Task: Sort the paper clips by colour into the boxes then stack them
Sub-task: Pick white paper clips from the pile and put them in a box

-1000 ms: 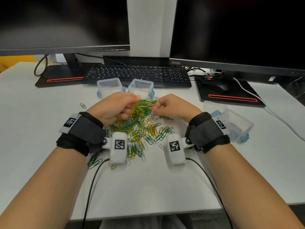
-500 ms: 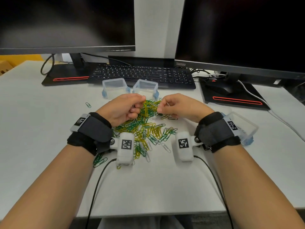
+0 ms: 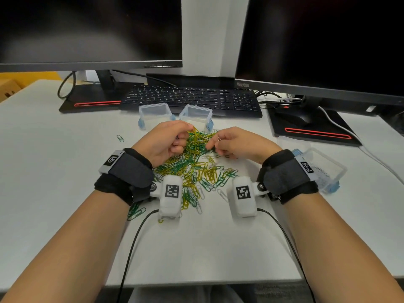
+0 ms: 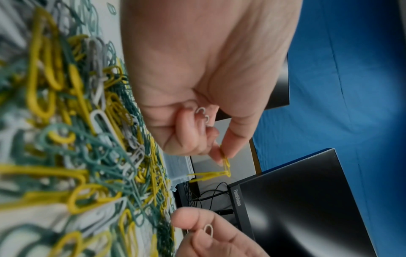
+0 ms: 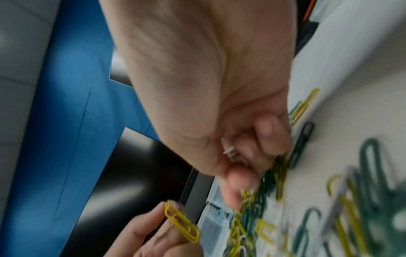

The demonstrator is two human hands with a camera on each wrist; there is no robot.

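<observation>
A heap of yellow, green and white paper clips (image 3: 196, 169) lies on the white desk between my hands. My left hand (image 3: 185, 136) pinches yellow clips (image 4: 226, 167) between thumb and forefinger, and white clips (image 4: 203, 113) sit under its curled fingers. My right hand (image 3: 215, 144) pinches a white clip (image 3: 219, 139) just above the heap, with more white clips (image 5: 229, 151) tucked in its palm. Two open clear boxes (image 3: 155, 112) (image 3: 196, 114) stand just behind the heap. A third clear box (image 3: 323, 171) sits by my right wrist.
A keyboard (image 3: 190, 99) and two monitors stand behind the boxes. A mouse (image 3: 295, 117) rests on the right monitor's base. One stray green clip (image 3: 120, 138) lies left of the heap. The wrist cameras' cables run over the desk's near edge (image 3: 196, 278).
My right hand has lifted a white clip off the heap's far edge. My left hand keeps its yellow clips and has barely moved.
</observation>
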